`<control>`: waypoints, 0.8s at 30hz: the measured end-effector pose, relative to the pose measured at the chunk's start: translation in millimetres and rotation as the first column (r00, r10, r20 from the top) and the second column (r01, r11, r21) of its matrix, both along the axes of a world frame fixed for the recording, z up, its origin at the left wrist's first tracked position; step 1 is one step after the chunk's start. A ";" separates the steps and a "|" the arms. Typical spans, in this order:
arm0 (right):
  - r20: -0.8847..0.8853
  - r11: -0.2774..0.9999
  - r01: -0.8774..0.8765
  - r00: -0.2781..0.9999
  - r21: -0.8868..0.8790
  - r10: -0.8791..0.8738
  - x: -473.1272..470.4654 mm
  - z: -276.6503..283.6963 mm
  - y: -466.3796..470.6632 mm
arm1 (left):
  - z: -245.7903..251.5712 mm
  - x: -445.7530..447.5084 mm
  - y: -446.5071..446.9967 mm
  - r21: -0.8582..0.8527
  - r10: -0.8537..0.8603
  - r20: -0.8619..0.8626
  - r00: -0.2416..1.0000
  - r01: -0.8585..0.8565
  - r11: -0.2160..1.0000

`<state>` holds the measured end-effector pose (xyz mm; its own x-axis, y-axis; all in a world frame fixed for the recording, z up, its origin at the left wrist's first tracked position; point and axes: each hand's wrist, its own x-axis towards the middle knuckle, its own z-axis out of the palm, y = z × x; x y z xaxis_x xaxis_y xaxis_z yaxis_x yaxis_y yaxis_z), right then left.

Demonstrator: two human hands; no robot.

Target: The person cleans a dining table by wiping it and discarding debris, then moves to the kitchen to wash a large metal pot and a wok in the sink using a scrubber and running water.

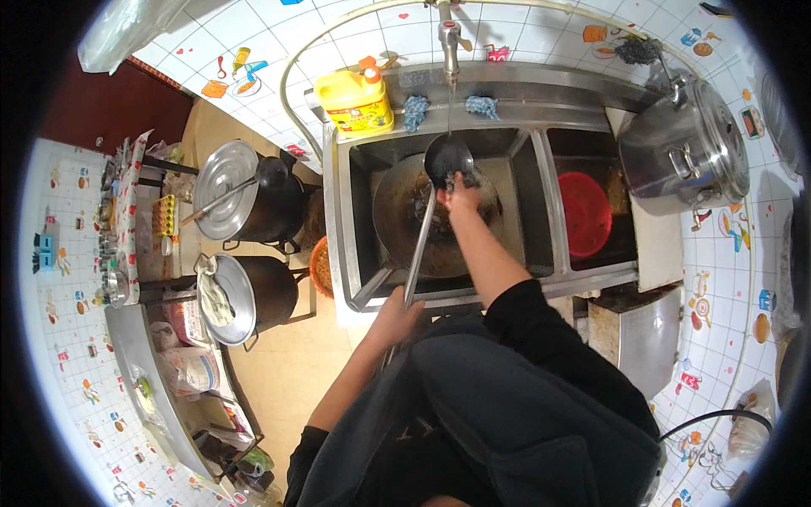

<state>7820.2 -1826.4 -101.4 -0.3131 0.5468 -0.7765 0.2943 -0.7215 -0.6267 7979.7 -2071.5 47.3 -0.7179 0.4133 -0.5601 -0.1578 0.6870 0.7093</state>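
My left hand (396, 317) grips the long metal handle of a ladle (451, 155) near the sink's front edge. The dark bowl of the ladle lies under the tap (450, 51), and a thin stream of water falls into it. Against the bowl's near rim, my right hand (461, 195) holds a grey scouring pad (455, 182), probably steel wool; the fingers are blurred. Beneath both is a large wok (396, 206) in the left basin of the steel sink (538, 190). The wok's handle (370, 289) juts over the front rim. Its inside looks dark and stained.
A yellow detergent jug (355, 104) and two blue cloths (415, 113) sit on the back ledge. The right basin holds a red plastic basin (586, 214). A big lidded steel pot (684, 146) stands at right. Two lidded pots (272, 203) (272, 291) stand on the left.
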 end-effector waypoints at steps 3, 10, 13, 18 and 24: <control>-0.293 0.881 0.028 0.938 -0.473 -0.187 -3.0 18.2 -32.4 | -15.1 -5.8 2.0 0.006 -0.044 -0.059 0.997 0.044 0.999; -0.409 0.916 -0.247 0.907 -0.317 0.103 15.0 64.5 -60.8 | -0.5 -26.7 14.4 0.151 0.138 0.316 0.939 -0.194 0.969; -0.391 0.926 -0.313 0.895 -0.212 0.213 27.0 88.7 -72.3 | 2.2 -35.5 11.7 0.273 0.166 0.515 0.841 -0.344 0.898; -0.309 0.971 -0.102 0.951 -0.218 0.031 4.2 28.9 -35.8 | 1.5 -23.7 17.1 0.250 0.161 0.574 0.802 -0.360 0.899; -0.048 0.988 0.145 0.988 -0.047 -0.148 -4.6 -17.8 -15.0 | 3.0 -20.3 15.1 0.168 0.160 0.486 0.859 -0.272 0.948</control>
<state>7815.6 -1841.4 -119.2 -0.2717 0.5561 -0.7855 0.1520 -0.7811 -0.6056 7959.4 -2056.5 50.3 -0.4859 0.4312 -0.7602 -0.6300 0.4300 0.6467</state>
